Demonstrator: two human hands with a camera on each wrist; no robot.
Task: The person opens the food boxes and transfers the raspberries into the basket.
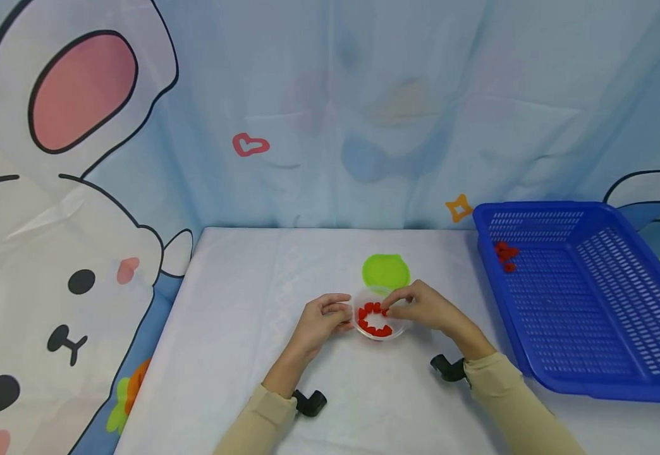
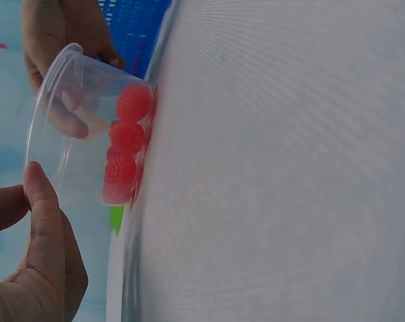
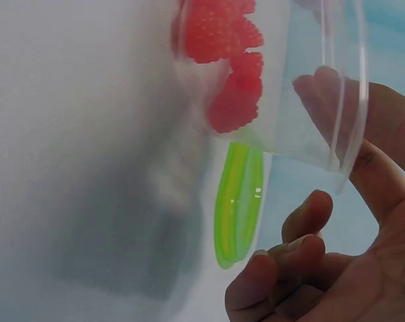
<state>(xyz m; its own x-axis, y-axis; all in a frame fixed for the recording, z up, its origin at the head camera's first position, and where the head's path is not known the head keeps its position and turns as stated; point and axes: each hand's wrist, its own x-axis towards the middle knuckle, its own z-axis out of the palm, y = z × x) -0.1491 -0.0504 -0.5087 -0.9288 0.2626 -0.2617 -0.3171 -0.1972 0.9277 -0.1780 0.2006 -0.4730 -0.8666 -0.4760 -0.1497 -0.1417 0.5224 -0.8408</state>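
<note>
A clear plastic cup [image 2: 88, 80] stands upright on the white table, with several red raspberries [image 2: 127, 137] in a ring along its bottom. At its left side, my left hand [image 1: 325, 316] pinches the rim between thumb and fingertip. Over the opposite rim comes my right hand [image 1: 421, 306]. Its foremost fingertips [image 3: 310, 94] show through the cup wall, well above the raspberries in the right wrist view. Nothing red shows between them there. The other right fingers are bent outside the cup. Behind the cup lies a round green lid [image 1: 385, 270].
A large blue basket [image 1: 520, 341] stands on the right of the table, with several more red raspberries [image 1: 506, 256] in its far left corner. Black camera mounts [image 1: 310, 403] hang below both wrists. A printed blue curtain [image 1: 307, 189] stands along the table's back edge.
</note>
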